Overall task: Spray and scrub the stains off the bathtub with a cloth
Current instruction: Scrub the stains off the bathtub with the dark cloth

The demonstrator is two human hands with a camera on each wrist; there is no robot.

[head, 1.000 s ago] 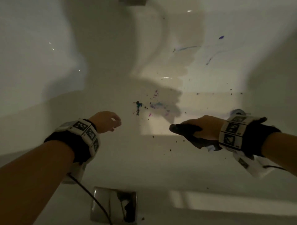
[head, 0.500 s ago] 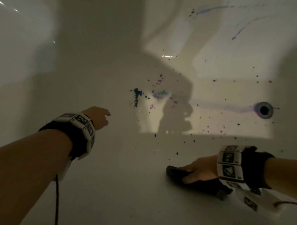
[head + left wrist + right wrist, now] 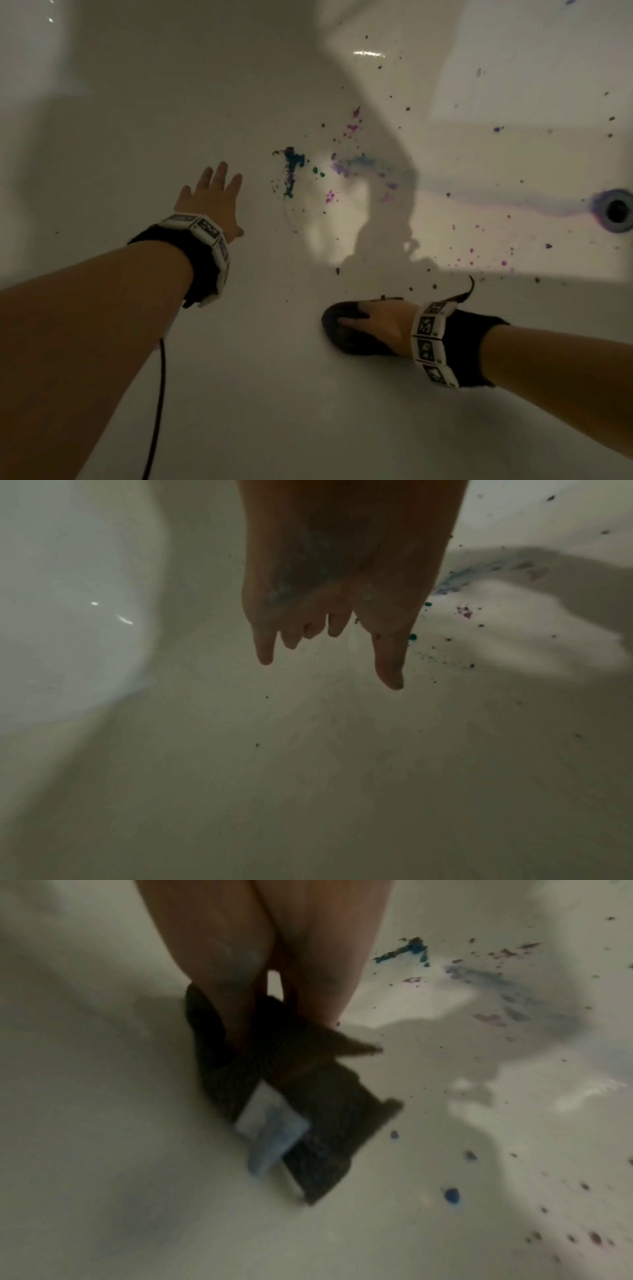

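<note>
Right hand (image 3: 380, 323) pressed the cloth (image 3: 342, 334) flat on the bathtub (image 3: 239, 394); left hand (image 3: 210, 198) spread, empty. Scrubbing step (stains (image 3: 291, 168) untouched); next stroke needed firm pressure.

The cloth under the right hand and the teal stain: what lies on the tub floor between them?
Head view: between the cloth and the teal stain lies white tub floor with only small dark specks.
</note>
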